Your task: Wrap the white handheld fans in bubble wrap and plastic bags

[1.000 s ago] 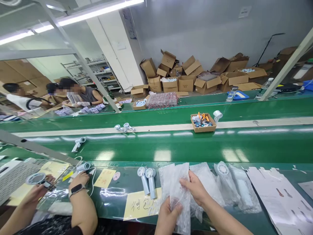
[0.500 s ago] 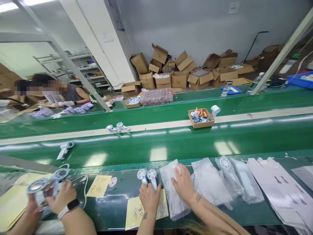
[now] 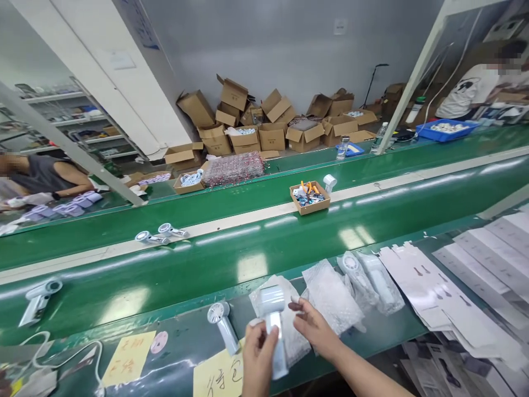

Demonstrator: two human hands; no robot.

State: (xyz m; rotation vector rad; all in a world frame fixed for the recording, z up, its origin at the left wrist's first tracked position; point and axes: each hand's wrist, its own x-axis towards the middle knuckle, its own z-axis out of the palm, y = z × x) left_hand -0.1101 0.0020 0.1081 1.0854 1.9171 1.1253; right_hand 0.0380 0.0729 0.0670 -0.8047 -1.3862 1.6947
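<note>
1. Our left hand point(image 3: 258, 353) grips the small white handheld fan point(image 3: 273, 325) by its handle, above the green tabletop point(image 3: 185, 342).
2. Our right hand point(image 3: 312, 325) is open, its fingertips point(image 3: 295, 305) just beside the fan's head.
3. A clear bubble-wrap bag point(image 3: 289, 336) lies under the fan.
4. A second white fan point(image 3: 223, 325) lies just to the left; more bubble bags point(image 3: 333, 295) and flat white cartons point(image 3: 430, 286) lie to the right.

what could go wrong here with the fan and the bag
1. The left hand holds the small white handheld fan by its handle only, head up over the clear bubble-wrap bag; a loose grip might let it drop onto the green bench.
2. The right hand touches just the bag's edge, so the bag may slide or bunch.
3. The second white fan lies close by and could get knocked.
</note>
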